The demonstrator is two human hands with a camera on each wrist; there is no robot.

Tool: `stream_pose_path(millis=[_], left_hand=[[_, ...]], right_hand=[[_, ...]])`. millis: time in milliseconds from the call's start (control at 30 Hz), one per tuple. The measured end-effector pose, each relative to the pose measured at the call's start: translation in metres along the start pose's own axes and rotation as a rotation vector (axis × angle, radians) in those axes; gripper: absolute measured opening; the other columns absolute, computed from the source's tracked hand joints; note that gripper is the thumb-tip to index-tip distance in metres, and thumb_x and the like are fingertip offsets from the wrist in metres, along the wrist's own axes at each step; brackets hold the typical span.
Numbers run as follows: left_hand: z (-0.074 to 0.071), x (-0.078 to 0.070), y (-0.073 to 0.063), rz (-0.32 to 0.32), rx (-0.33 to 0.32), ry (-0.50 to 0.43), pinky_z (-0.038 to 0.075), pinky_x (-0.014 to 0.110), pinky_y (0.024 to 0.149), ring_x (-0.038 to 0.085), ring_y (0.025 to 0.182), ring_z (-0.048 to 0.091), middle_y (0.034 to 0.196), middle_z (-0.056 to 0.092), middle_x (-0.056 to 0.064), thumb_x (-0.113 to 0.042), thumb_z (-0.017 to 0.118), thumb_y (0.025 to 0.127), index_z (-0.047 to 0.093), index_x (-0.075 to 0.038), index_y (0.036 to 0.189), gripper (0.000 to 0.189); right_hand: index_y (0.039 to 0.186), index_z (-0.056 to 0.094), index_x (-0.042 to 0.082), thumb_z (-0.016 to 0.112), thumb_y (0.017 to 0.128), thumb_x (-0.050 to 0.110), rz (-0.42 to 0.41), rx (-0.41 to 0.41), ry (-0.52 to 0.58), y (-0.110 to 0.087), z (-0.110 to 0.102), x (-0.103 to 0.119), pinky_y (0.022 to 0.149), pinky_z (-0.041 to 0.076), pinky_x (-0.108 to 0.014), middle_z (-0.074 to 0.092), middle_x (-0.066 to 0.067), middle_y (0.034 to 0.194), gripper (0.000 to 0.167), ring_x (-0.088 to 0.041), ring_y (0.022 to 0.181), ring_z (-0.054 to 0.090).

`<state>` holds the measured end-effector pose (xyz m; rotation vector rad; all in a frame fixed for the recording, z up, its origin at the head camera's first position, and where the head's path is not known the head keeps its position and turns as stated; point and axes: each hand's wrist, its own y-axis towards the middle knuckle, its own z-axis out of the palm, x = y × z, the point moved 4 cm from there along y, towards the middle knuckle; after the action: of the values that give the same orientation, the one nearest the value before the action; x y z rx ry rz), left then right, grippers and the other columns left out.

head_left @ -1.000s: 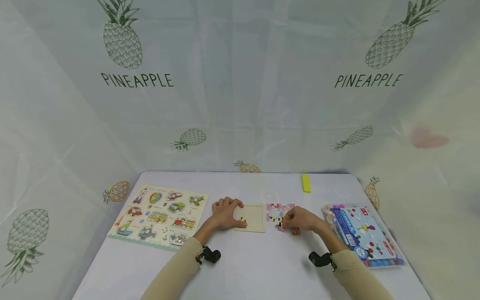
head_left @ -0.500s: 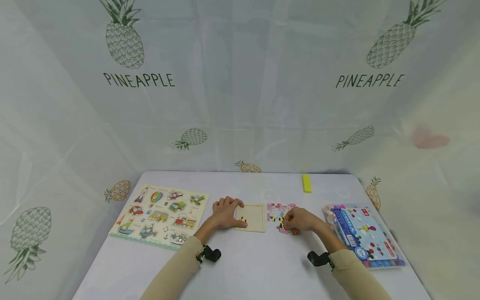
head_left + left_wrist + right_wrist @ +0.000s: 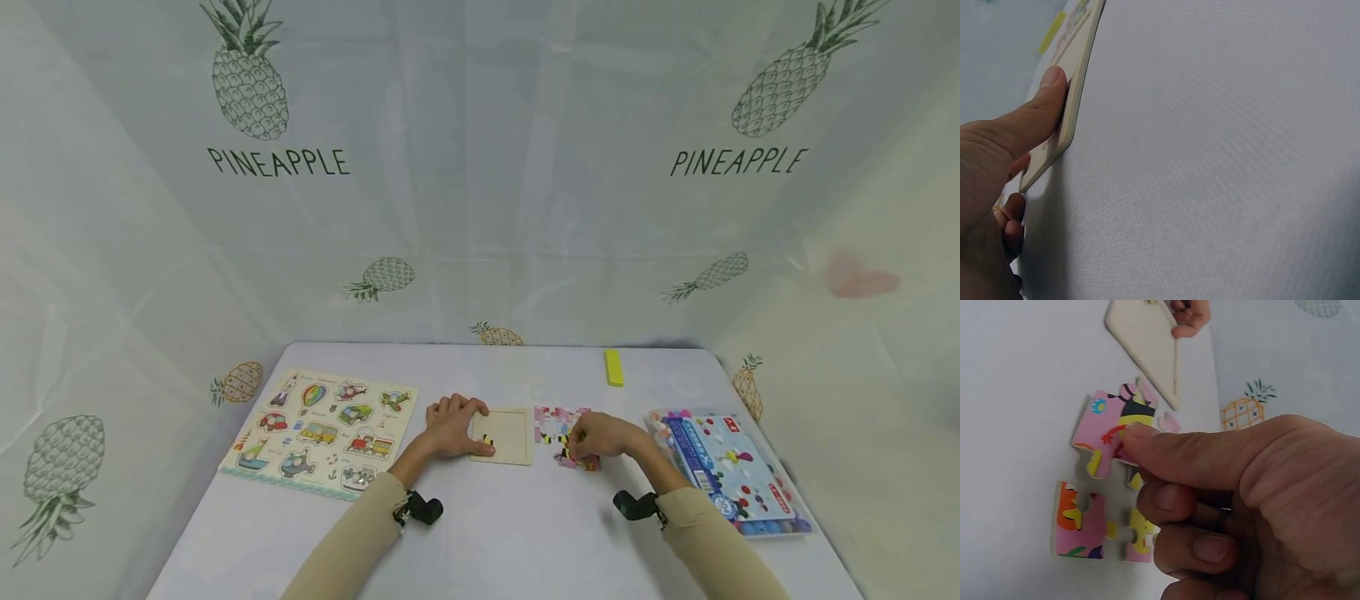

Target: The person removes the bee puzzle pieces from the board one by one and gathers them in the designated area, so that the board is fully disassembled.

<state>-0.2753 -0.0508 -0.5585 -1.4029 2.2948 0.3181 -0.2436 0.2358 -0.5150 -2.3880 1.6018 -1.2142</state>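
A small, pale wooden puzzle tray point(image 3: 512, 435) lies mid-table. My left hand point(image 3: 450, 428) holds its left side, thumb over the near edge; in the left wrist view that thumb presses on the tray rim point(image 3: 1071, 128) and the other fingers are partly hidden. One yellow-and-black piece point(image 3: 487, 439) sits in the tray beside the thumb. To the right, my right hand point(image 3: 603, 437) pinches a pink jigsaw piece point(image 3: 1092, 425) with a yellow-and-black striped figure, thumb on top. Other pink pieces point(image 3: 1082, 534) lie close around it, some hidden behind the fingers.
A vehicle-picture puzzle board point(image 3: 322, 433) lies at the left. A clear box with a blue label point(image 3: 727, 471) and colourful contents stands at the right. A yellow block point(image 3: 613, 367) lies near the back edge, before a pineapple-print cloth point(image 3: 465, 208).
The right hand stays over the pink pieces, its wrist shifting only slightly. The left hand and tray keep their places.
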Motion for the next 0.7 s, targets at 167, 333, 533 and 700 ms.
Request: stream_pose_path(millis=[167, 333, 533, 700], left_hand=[[-0.0028, -0.0025, -0.0017, -0.008, 0.009, -0.012, 0.025, 0.06, 0.097, 0.031, 0.114, 0.04, 0.124, 0.046, 0.008, -0.06, 0.082, 0.074, 0.055, -0.026, 0.127, 0.068], [-0.0016, -0.002, -0.0014, -0.013, 0.005, 0.011, 0.026, 0.06, 0.098, 0.031, 0.115, 0.04, 0.124, 0.047, 0.007, -0.061, 0.082, 0.074, 0.055, -0.027, 0.127, 0.068], [-0.0018, -0.0038, -0.0015, -0.009, 0.003, -0.003, 0.025, 0.059, 0.099, 0.031, 0.115, 0.04, 0.125, 0.047, 0.007, -0.062, 0.082, 0.074, 0.055, -0.028, 0.127, 0.069], [-0.002, -0.0036, -0.0011, -0.014, -0.002, -0.008, 0.024, 0.059, 0.099, 0.031, 0.115, 0.04, 0.124, 0.046, 0.007, -0.061, 0.082, 0.074, 0.055, -0.027, 0.127, 0.069]], right_hand=[[0.08, 0.072, 0.009, 0.069, 0.088, 0.004, 0.009, 0.04, -0.017, 0.0008, -0.0008, 0.0016, 0.058, 0.036, -0.028, 0.059, 0.001, 0.069, 0.01, -0.011, 0.062, 0.045], [0.081, 0.072, 0.01, 0.068, 0.09, 0.007, 0.022, 0.005, -0.021, 0.0045, 0.0021, -0.0007, 0.059, 0.04, -0.027, 0.062, 0.0, 0.07, 0.011, -0.011, 0.061, 0.05], [0.08, 0.07, 0.009, 0.069, 0.09, 0.006, 0.042, -0.049, 0.018, 0.0056, 0.0061, -0.0024, 0.057, 0.043, -0.029, 0.064, -0.002, 0.069, 0.011, -0.015, 0.059, 0.054], [0.079, 0.07, 0.01, 0.071, 0.089, 0.007, 0.067, -0.083, 0.019, 0.0061, 0.0075, -0.0011, 0.057, 0.043, -0.03, 0.063, -0.001, 0.068, 0.01, -0.015, 0.059, 0.053]])
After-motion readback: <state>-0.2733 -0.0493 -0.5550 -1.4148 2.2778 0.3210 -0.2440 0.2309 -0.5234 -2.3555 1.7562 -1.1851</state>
